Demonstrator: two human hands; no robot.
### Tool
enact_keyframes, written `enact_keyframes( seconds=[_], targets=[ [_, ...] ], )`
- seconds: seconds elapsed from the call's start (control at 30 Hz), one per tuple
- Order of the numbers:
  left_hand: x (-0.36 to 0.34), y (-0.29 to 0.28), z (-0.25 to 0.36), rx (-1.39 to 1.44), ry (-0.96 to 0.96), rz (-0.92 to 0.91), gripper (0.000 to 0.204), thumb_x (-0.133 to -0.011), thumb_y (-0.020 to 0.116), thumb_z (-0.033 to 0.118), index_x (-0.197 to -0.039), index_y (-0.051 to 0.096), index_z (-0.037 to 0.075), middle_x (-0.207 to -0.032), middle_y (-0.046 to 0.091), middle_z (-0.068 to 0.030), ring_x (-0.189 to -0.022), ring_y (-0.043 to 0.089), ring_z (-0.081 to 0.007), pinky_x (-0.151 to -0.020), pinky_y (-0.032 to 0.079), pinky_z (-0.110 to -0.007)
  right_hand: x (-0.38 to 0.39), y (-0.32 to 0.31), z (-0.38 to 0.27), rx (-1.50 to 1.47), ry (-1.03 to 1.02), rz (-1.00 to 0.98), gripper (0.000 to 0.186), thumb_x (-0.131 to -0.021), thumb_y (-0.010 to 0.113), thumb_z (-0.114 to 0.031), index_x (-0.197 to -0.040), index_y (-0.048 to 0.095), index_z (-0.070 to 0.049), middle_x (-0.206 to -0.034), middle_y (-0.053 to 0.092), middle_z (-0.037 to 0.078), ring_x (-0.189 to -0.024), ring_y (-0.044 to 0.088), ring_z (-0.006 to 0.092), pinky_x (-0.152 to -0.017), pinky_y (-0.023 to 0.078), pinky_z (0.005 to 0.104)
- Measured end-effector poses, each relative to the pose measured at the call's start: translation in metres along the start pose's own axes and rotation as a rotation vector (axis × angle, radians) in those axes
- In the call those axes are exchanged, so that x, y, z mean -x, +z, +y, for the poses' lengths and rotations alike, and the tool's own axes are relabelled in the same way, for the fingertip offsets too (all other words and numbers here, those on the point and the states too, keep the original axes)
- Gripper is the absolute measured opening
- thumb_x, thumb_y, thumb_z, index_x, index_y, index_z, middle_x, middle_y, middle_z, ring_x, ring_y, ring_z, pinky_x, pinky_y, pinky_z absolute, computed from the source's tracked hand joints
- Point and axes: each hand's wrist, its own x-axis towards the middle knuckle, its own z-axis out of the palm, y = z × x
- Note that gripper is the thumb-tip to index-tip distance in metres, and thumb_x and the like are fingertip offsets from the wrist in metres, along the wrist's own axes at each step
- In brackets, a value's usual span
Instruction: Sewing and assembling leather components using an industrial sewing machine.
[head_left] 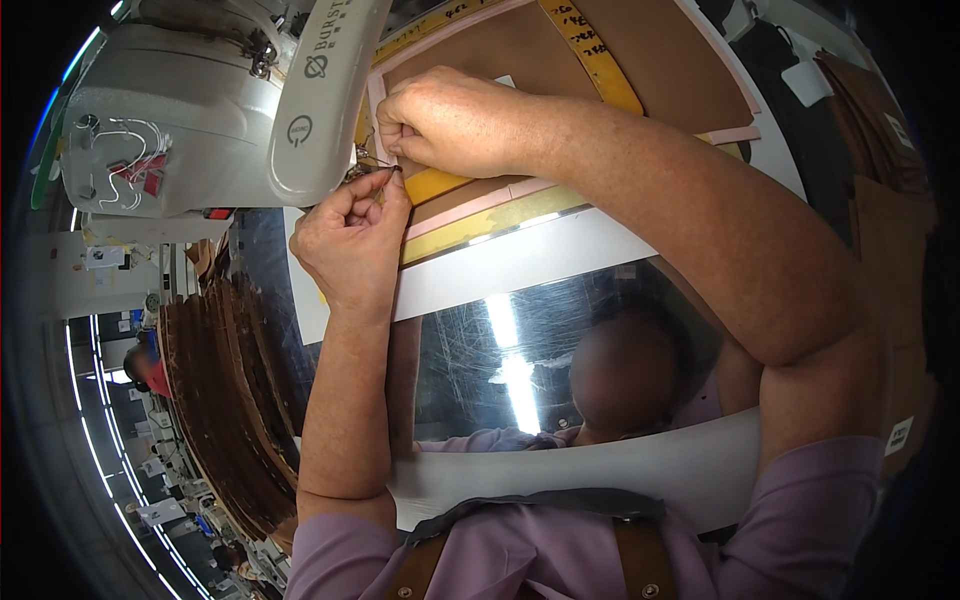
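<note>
My left hand (350, 240) is beside the needle area of a pale sewing machine (330, 110), thumb and forefinger pinched together at a tiny dark bit too small to name. Just above it, my right hand (455, 120) reaches in from the right with its fingers curled closed. What those fingers hold, if anything, is hidden. Beneath both hands lies a flat template with yellow strips (590, 55) and pink edging (470, 212). Brown sheet material (680, 60) shows inside its frame. A white sheet (440, 275) extends under the template toward me.
A scratched, shiny metal plate (450, 370) lies between my forearms, reflecting a lamp and a person. Stacked brown pieces (220, 400) stand at the left, and more brown material (890, 250) hangs at the right. The machine head fills the upper left.
</note>
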Motion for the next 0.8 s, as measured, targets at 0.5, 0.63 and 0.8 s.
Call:
enact_keyframes(
  seconds=[0.5,0.63,0.8],
  targets=[
    [-0.001,0.003,-0.002,-0.005,0.035,0.031,0.014,-0.077,0.08,0.011,-0.088,0.08,0.002,-0.057,0.065,-0.0018,-0.052,0.059,-0.0085,-0.061,0.049,-0.025,0.001,-0.003,0.002,-0.064,-0.034,-0.078,0.012,-0.092,0.069,-0.012,-0.1,0.073,-0.004,-0.098,0.07,0.011,-0.09,0.071,0.0231,-0.083,0.058,0.036],
    [0.001,0.0,-0.002,0.003,0.051,0.027,0.014,-0.077,0.08,0.011,-0.088,0.08,0.002,-0.056,0.064,-0.0016,-0.05,0.058,-0.0082,-0.061,0.048,-0.026,0.004,-0.004,0.0,-0.029,-0.026,0.002,0.011,-0.092,0.069,-0.013,-0.097,0.072,-0.004,-0.098,0.069,0.012,-0.088,0.071,0.024,-0.08,0.058,0.0369],
    [0.004,-0.011,0.004,-0.132,0.271,-0.018,0.011,-0.081,0.082,0.007,-0.089,0.077,0.001,-0.075,0.072,-0.0043,-0.061,0.061,-0.0079,-0.061,0.049,-0.023,0.002,-0.019,0.013,0.004,0.047,0.183,0.013,-0.096,0.063,-0.012,-0.098,0.071,-0.002,-0.101,0.072,0.011,-0.086,0.071,0.0221,-0.075,0.057,0.0343]
  ],
)
